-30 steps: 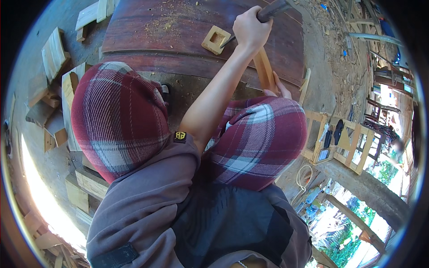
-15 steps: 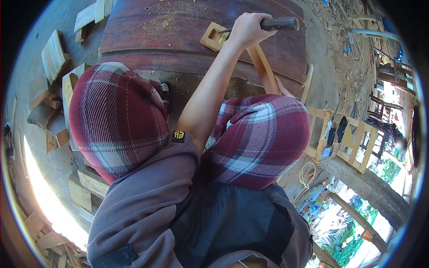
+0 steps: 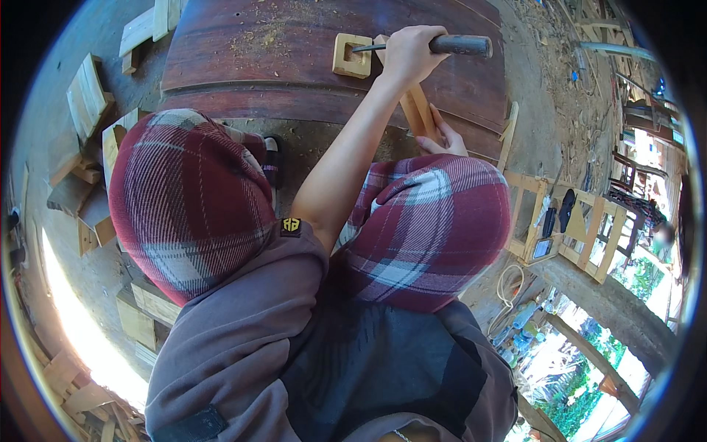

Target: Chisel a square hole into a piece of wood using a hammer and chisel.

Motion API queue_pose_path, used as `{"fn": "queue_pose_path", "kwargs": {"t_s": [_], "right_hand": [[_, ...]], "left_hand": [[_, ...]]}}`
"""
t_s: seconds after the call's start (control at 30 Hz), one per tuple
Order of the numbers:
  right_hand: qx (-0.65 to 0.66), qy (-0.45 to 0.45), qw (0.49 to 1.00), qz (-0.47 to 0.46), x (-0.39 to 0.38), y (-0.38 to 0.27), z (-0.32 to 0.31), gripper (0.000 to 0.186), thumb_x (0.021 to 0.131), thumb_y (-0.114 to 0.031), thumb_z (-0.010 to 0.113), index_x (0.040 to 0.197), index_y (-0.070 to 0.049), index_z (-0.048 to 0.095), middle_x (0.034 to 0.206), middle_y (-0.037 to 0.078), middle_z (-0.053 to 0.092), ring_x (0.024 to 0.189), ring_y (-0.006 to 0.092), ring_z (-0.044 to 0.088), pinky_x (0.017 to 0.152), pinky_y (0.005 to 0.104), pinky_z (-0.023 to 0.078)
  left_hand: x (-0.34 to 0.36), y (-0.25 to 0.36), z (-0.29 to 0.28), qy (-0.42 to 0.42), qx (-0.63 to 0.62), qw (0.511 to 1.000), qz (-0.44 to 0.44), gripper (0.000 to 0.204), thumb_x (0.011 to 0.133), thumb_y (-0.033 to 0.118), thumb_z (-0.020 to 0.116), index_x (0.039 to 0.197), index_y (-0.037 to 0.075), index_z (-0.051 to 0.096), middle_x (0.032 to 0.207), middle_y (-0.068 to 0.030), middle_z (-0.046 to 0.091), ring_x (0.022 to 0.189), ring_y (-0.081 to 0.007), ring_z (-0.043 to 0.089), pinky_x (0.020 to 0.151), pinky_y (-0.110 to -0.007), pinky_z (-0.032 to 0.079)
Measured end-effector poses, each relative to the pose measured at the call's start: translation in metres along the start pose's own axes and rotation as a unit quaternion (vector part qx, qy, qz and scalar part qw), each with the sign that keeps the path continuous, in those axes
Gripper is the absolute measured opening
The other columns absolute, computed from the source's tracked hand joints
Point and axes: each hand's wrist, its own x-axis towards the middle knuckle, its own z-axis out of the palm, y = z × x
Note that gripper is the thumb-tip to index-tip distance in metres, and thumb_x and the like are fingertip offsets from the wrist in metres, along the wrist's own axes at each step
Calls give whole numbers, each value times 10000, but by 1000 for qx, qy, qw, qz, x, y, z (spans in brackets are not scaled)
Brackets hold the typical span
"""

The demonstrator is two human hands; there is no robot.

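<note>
My left hand (image 3: 414,57) is closed around a chisel (image 3: 462,46), whose dark round handle sticks out to the right. Its thin metal blade points left, with the tip at the square recess of a small pale wooden block (image 3: 352,57). Behind my left wrist runs a long narrow wooden bar (image 3: 417,110), slanting toward me. My right hand (image 3: 445,140) grips the near end of that bar, thumb on one side and fingers on the other; part of it is hidden behind my plaid-covered knee. The block lies on a dark reddish wooden board (image 3: 294,66).
Wood shavings (image 3: 258,40) are scattered over the board. Cut wooden blocks (image 3: 92,214) are piled at the left. A pale slatted wooden frame (image 3: 589,232) with tools on it stands at the right, near a coil of cord (image 3: 508,287).
The block has turned to sit squarer. My right hand has come further into view, and the bar has shifted up and left. My left hand keeps the chisel, now held more level.
</note>
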Motion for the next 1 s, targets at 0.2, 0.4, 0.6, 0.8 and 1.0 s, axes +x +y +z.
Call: {"fn": "queue_pose_path", "kwargs": {"t_s": [0.2, 0.4, 0.6, 0.8, 1.0], "right_hand": [[-21, 10, 999, -22, -8, -1, -6, 904, 817, -253, 777, 1547, -128, 258, 1458, 175, 448, 1337, 270, 447, 1122, 354, 326], [46, 105, 991, -66, -38, -12, -26, 859, 828, -204, 757, 1532, -69, 284, 1341, 187, 550, 1128, 223, 608, 953, 313, 481], [97, 202, 967, -124, -63, -16, -44, 770, 826, -98, 668, 1513, -32, 324, 1340, 216, 534, 1112, 209, 614, 907, 291, 496], [118, 224, 957, -145, -74, -19, -47, 763, 828, -114, 653, 1508, -12, 323, 1412, 224, 471, 1159, 228, 591, 953, 297, 481], [101, 217, 962, -130, -75, -12, -49, 774, 827, -135, 661, 1509, -8, 317, 1411, 221, 475, 1158, 228, 590, 957, 299, 477]], "left_hand": [[0, -2, -1, 46, 5, 999, 11, 178, 758, 216, 748, 909, 142, 690, 837, -77, 682, 837, -306, 655, 710, -400, 504], [-5, 0, 12, 54, -15, 998, 42, 192, 743, 182, 735, 918, 127, 680, 842, -74, 671, 851, -314, 644, 742, -410, 508], [-10, 3, 14, -8, 29, 998, 46, 218, 741, 177, 732, 946, 126, 679, 877, -64, 678, 861, -316, 646, 755, -429, 511], [-11, 1, 17, 13, 37, 999, 37, 221, 745, 186, 733, 952, 129, 680, 868, -64, 670, 862, -309, 645, 761, -425, 512], [-16, -1, 15, -7, 61, 997, 46, 247, 739, 189, 740, 971, 129, 681, 878, -62, 669, 870, -297, 646, 781, -417, 514]]}}
